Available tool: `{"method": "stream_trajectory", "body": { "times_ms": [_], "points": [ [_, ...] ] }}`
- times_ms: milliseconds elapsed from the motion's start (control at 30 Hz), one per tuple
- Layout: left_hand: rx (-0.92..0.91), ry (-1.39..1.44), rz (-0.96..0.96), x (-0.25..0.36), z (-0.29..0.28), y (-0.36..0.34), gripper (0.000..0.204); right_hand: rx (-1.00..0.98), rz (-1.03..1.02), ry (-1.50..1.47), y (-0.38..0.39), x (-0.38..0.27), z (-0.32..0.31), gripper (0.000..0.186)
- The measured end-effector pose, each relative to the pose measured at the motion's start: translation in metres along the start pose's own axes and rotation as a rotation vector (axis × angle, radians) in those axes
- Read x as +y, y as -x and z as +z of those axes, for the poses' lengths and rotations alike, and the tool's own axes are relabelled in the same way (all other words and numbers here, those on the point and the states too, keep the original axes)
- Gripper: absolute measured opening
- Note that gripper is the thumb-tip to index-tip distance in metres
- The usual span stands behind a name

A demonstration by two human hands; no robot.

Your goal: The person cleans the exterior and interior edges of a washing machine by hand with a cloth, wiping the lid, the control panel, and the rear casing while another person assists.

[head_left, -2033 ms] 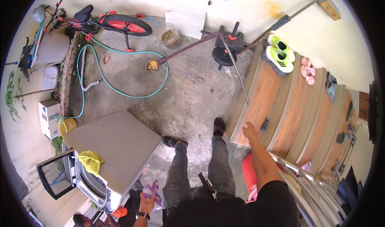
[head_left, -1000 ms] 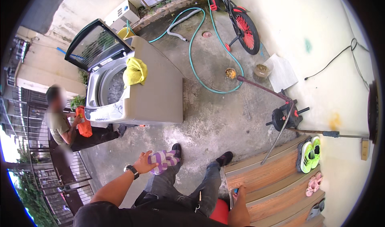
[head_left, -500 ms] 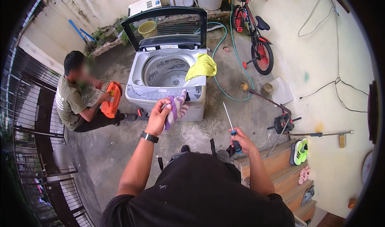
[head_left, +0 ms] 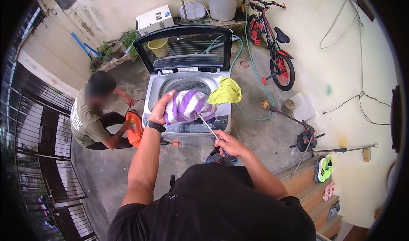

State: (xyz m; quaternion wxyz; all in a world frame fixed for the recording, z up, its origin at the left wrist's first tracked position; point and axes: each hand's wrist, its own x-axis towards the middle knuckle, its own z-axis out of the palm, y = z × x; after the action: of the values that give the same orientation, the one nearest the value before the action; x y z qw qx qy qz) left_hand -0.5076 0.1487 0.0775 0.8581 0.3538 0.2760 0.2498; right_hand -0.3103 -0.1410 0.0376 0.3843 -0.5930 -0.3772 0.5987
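A purple-and-white striped cloth (head_left: 186, 106) is bunched in my left hand (head_left: 158, 109), its fingers partly hidden by the fabric. My right hand (head_left: 230, 144) is closed round the handle of a screwdriver (head_left: 207, 125). The shaft points up and left, and its tip meets the lower right of the cloth. Behind both hands stands a grey top-loading washing machine (head_left: 150, 84) with its dark glass lid (head_left: 187, 29) raised. Over the tub's right rim hangs a yellow-green cloth (head_left: 226, 92). My left hand and the striped cloth cover part of the tub and front panel.
At left, a person (head_left: 91, 116) crouches over an orange case (head_left: 135, 129), holding a thin cable. A bicycle (head_left: 272, 45) stands by the right wall, with a green hose (head_left: 252, 53) beside it. Wooden steps (head_left: 301, 179) carrying shoes (head_left: 324, 168) are at lower right.
The screwdriver has swung left and its tip now meets the striped cloth. That cloth is bunched wider in front of the machine. The person at left leans lower with the orange case.
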Motion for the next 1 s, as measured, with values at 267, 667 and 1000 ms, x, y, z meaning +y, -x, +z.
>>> {"method": "stream_trajectory", "body": {
  "times_ms": [267,667,1000],
  "points": [
    [-0.007,0.013,-0.220,-0.044,-0.035,-0.032,0.047,0.100,-0.056,0.029,-0.091,-0.015,-0.019,0.049],
    [-0.199,-0.184,-0.219,0.000,-0.086,-0.101,0.092,0.204,0.245,0.019,-0.152,-0.032,-0.007,0.045],
    [-0.114,-0.088,-0.500,0.030,-0.148,-0.173,0.072,0.645,0.046,0.340,-0.208,-0.026,0.082,0.039]
  ]
}}
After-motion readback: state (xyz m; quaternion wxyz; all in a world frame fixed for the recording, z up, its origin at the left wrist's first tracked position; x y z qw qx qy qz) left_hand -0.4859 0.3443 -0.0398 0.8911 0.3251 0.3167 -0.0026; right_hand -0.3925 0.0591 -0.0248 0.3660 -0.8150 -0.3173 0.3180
